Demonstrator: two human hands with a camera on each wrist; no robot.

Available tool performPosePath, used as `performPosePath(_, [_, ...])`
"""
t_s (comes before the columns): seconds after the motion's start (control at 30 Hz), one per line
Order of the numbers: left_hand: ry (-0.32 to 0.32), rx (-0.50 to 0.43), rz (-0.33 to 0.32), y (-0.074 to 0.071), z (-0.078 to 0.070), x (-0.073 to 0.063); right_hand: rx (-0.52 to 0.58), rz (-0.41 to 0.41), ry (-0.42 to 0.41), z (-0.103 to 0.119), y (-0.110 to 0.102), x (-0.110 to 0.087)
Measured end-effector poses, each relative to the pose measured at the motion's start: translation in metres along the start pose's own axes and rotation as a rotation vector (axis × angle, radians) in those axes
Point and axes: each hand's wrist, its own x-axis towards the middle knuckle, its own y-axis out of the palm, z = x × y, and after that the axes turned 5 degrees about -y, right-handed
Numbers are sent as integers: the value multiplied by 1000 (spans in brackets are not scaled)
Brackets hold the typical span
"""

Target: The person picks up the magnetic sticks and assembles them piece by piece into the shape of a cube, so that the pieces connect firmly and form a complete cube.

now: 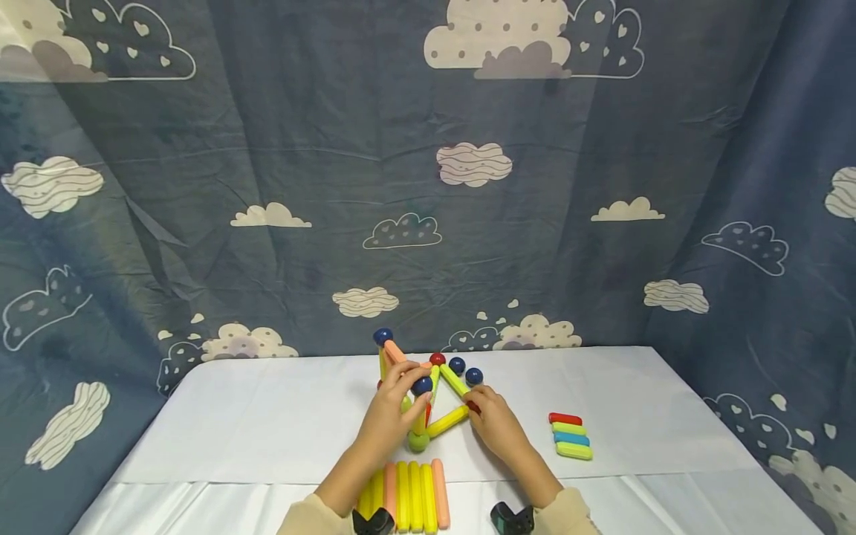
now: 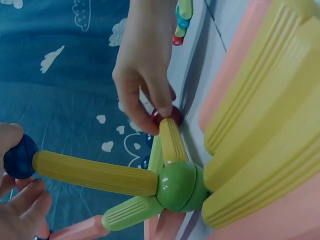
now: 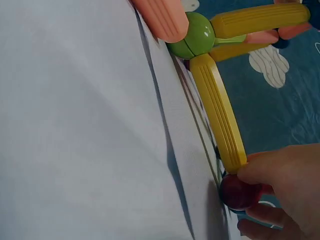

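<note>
A frame of ball-and-stick building pieces stands mid-table. My left hand (image 1: 388,409) pinches the blue ball (image 2: 21,156) at the top of an upright yellow stick (image 2: 95,172). That stick rises from a green ball (image 1: 418,442) at the frame's near corner. A second yellow stick (image 1: 448,421) runs from the green ball to a red ball (image 3: 240,194), which my right hand (image 1: 495,423) grips between thumb and fingers. Further back, a light green stick (image 1: 455,380) leads to another red ball (image 1: 438,358). At the left, a blue ball (image 1: 383,336) tops the frame.
Yellow and pink sticks (image 1: 416,498) lie in a row near the front, between my forearms. Short coloured sticks (image 1: 571,436) are lined up at the right. Two loose blue balls (image 1: 474,376) sit behind the frame. A cloud-print curtain (image 1: 401,148) hangs behind the table.
</note>
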Motion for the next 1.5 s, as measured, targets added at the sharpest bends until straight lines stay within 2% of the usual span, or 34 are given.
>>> performPosePath(0.23, [-49,-50,23,-6,10,3,31,60,19,4,-5,-6])
performPosePath(0.33, [-55,-100,20,-10,15,4,49,95,38,8,-7,-10])
performPosePath(0.53, [-63,-291,7,-30,3,2,58,140,22,18,-9,-17])
performPosePath(0.73, [-102,-402,61,-41,8,1,58,155,-7,22,-7,-20])
performPosePath(0.9, [-117,-444,98,-45,12,2,53,161,-29,23,-9,-21])
performPosePath(1.03, [-141,-482,124,-46,14,3,17,126,-61,30,-15,-26])
performPosePath(1.1, [-153,-491,142,-47,15,4,51,136,-68,36,-20,-30])
performPosePath(1.17, [-165,-494,154,-48,15,5,122,199,-72,41,-24,-34])
performPosePath(1.27, [-188,-498,168,-50,15,5,265,379,-53,46,-26,-39])
performPosePath(1.37, [-212,-502,175,-51,16,5,328,551,7,50,-24,-44])
performPosePath(1.43, [-224,-501,179,-51,16,5,340,616,47,52,-21,-46])
performPosePath(1.5, [-233,-500,183,-51,17,5,363,648,77,53,-19,-48])
